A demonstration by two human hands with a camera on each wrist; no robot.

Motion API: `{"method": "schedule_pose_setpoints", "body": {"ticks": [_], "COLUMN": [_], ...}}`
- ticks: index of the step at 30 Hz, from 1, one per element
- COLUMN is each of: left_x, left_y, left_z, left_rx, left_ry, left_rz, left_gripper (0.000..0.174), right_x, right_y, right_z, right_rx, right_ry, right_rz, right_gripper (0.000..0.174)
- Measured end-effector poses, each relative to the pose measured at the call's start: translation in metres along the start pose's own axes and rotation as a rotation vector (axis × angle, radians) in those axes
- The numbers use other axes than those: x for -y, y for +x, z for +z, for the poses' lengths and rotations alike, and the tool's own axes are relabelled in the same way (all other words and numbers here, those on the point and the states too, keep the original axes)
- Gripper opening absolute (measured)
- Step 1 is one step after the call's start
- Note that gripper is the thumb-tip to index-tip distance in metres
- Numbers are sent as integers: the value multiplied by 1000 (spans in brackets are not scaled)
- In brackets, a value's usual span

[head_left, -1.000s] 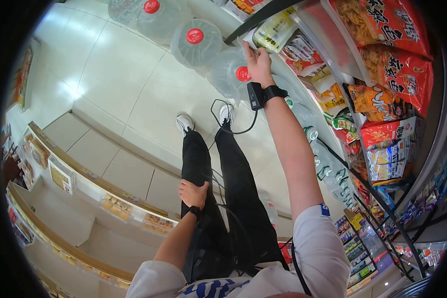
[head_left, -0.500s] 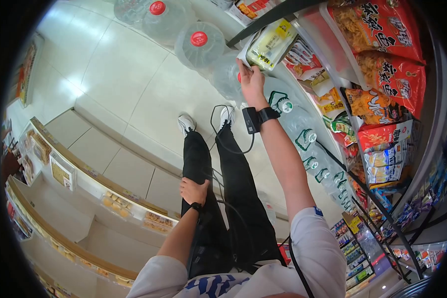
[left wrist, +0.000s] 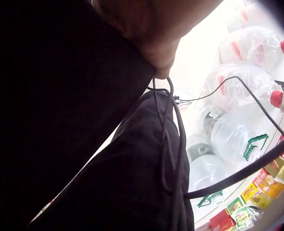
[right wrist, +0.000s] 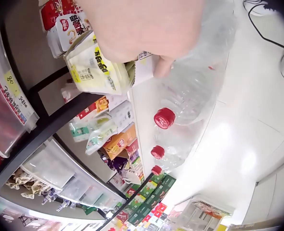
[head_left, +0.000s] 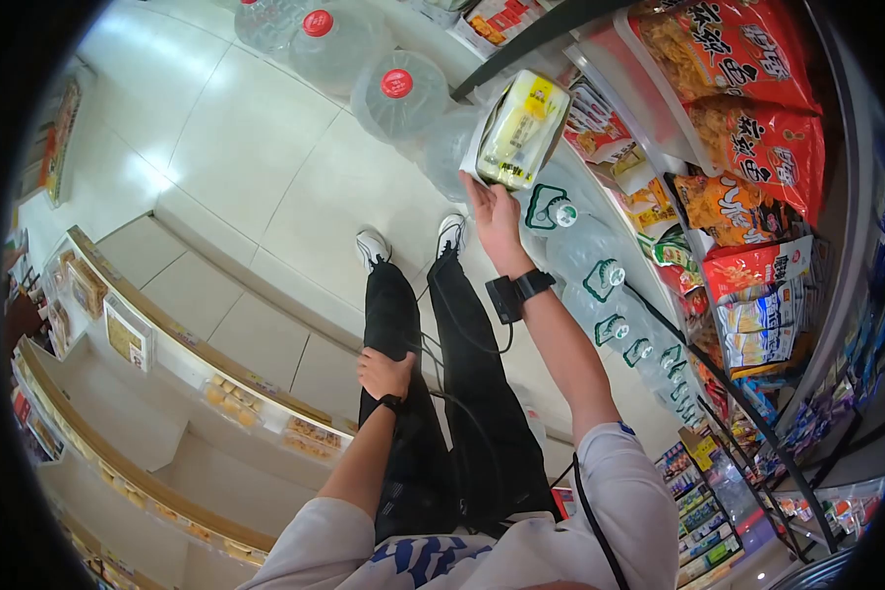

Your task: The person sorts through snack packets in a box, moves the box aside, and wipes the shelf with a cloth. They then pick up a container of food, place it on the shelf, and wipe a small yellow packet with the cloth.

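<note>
My right hand (head_left: 497, 224) grips the near end of a white box (head_left: 474, 157) filled with yellow-and-white packs (head_left: 521, 128). In the right wrist view the hand (right wrist: 142, 29) covers part of the box, and a yellow-labelled pack (right wrist: 96, 70) shows beside its fingers. The box is at the shelf edge, above large water bottles; whether the shelf still bears it I cannot tell. My left hand (head_left: 384, 374) rests on the dark trouser leg (head_left: 391, 315) with its fingers over the thigh; the left wrist view shows only part of that hand (left wrist: 156, 29).
Red-capped bottles (head_left: 396, 93) and green-handled bottles (head_left: 585, 256) line the floor beside the rack. Red snack bags (head_left: 752, 147) fill the rack on the right. A black cable (head_left: 509, 339) hangs from my right wrist. Low shelves (head_left: 206, 364) stand on the left.
My right hand has drawn back toward me, and the box has come outward from the rack with it, showing more of its packs. My left hand stays on the leg.
</note>
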State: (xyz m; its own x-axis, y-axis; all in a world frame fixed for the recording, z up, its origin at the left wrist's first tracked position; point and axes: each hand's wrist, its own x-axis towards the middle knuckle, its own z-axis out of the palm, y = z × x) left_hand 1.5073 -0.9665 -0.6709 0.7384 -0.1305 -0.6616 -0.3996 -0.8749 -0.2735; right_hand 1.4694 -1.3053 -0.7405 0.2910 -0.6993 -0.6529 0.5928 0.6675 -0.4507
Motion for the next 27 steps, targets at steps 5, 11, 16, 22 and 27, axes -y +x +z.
{"method": "schedule_pose_setpoints", "body": {"ticks": [5,11,16,22,27], "left_x": [-3,-8,3,-53,-93], "left_y": [-1,-14,12,31,-61], "left_z": [3,6,17,-162,-306], "left_rx": [4,211,667,657,780], "left_ry": [-13,-89,-260,-787,-797], "left_rz": [8,46,38,602,1024], "left_gripper": [84,93,108,70,71], "right_x": [13,47,80,131,147], "right_y": [-43,-116,-197,-325,-423], "right_z": [-6,-11,-33,13,35], "right_rx": [6,17,-75,-42,-80], "right_ry": [-16,-167,-322,-118,81], "right_rz": [28,23,-2,129,-10], "right_gripper": [34,34,33,38,40]}}
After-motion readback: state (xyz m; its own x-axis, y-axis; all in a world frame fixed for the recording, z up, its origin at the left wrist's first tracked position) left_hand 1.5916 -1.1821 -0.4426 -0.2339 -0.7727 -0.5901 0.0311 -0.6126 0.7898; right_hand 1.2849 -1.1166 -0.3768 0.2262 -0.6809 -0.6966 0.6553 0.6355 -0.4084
